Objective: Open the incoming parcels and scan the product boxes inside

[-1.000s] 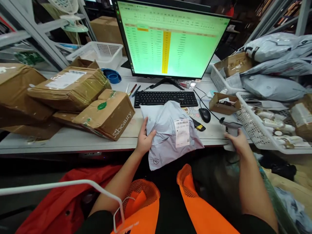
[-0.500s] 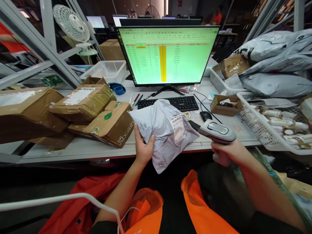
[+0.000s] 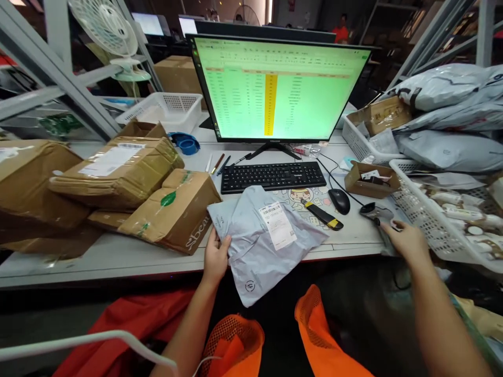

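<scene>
A grey plastic mailer parcel point(image 3: 251, 262) with a white barcode label point(image 3: 278, 226) lies over the desk's front edge, one corner hanging past it. My left hand point(image 3: 216, 256) grips its left edge, thumb on top and the other fingers mostly hidden beneath. At the right of the desk, beside the white basket, my right hand point(image 3: 406, 241) is closed around a grey barcode scanner point(image 3: 379, 212), which is tilted low at the desk surface. Between parcel and scanner lies a black and yellow utility knife point(image 3: 323, 214).
A keyboard point(image 3: 273, 177) and mouse point(image 3: 339, 201) sit before the monitor point(image 3: 283, 89). Cardboard boxes point(image 3: 173, 209) are piled at left. A small open box point(image 3: 371, 180) and white baskets point(image 3: 428, 220) of tubes and parcels stand at right.
My right hand has moved the scanner right and down, away from the parcel to the desk by the basket. The parcel lies lower and flatter, exposing the utility knife and more of the keyboard.
</scene>
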A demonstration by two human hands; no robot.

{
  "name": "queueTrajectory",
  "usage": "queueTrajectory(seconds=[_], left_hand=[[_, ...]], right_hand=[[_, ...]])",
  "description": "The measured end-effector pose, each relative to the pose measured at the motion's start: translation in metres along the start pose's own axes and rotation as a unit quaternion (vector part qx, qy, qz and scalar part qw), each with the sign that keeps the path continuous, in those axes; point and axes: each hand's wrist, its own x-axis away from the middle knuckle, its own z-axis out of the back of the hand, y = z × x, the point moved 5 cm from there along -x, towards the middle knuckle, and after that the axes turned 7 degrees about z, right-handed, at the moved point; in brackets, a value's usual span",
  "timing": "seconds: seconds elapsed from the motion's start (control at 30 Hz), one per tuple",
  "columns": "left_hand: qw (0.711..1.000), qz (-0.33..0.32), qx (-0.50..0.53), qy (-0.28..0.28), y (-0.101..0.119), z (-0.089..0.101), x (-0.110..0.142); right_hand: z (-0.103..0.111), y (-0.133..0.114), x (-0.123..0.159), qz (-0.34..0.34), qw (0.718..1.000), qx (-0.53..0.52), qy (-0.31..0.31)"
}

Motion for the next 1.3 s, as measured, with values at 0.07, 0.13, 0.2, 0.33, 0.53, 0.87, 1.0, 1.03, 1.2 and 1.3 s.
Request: queueTrajectory(seconds=[0.07,0.13,0.2,0.33,0.53,0.87,1.0,1.03,1.2,1.3], left_hand=[[1.000,-0.002,-0.005,0.006,-0.002,0.000,0.000],[1.000,-0.008,-0.011,0.011,-0.001,0.000,-0.001],[1.000,-0.013,-0.015,0.012,0.000,0.001,-0.002],[1.000,-0.014,-0.028,0.002,0.002,0.001,-0.001],[0.999,-0.015,-0.040,0.007,0.006,-0.001,0.003],[0.989,0.119,-0.062,-0.060,0.009,0.003,0.016],[0.969,-0.009,-0.227,-0.094,0.055,-0.006,0.012],[0.957,-0.058,-0.268,-0.095,0.076,-0.012,0.008],[0.851,-0.242,-0.438,-0.160,0.210,-0.061,-0.013],[0.773,-0.284,-0.515,-0.237,0.273,-0.093,-0.023]], right_hand=[[-0.002,-0.036,0.002,0.023,0.999,0.033,0.031],[-0.026,-0.090,-0.003,0.085,0.996,-0.006,-0.014],[-0.068,-0.156,-0.011,0.213,0.966,-0.037,-0.141],[-0.128,-0.237,-0.036,0.293,0.941,-0.029,-0.170],[-0.157,-0.268,-0.044,0.306,0.935,0.035,-0.176],[-0.115,-0.243,-0.018,0.269,0.939,0.092,-0.193],[-0.092,-0.178,0.032,0.232,0.944,0.109,-0.208],[-0.091,-0.166,0.043,0.229,0.946,0.103,-0.203],[-0.098,-0.148,0.072,0.251,0.959,0.017,-0.130],[-0.099,-0.146,0.070,0.241,0.966,-0.052,-0.080]])
